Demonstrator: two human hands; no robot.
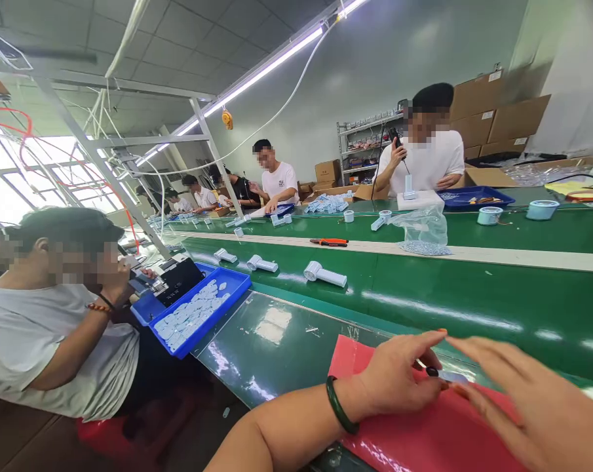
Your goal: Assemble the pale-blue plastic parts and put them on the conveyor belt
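Observation:
My left hand [399, 377], with a dark green bangle at the wrist, is over a red plastic sheet or bag [375, 432]. Its thumb and fingers close on a small pale piece [453, 377] with a dark spot at one end; the fingers partly hide it. From the right comes my right hand [542, 400], slightly blurred, its index finger and thumb stretched out and apart around the piece's far side. The fingertips of both hands nearly meet. Whether the right thumb touches the piece, I cannot tell.
Pale blue handheld fan bodies [325, 274] lie on the green conveyor belt [404, 295]. To the left, a co-worker [55, 314] sits beside a blue tray [242, 286] of pale blue pieces. Orange pliers [329, 242] and a clear bag [424, 233] are on the white strip. Across, another person [424, 157] holds an electric screwdriver.

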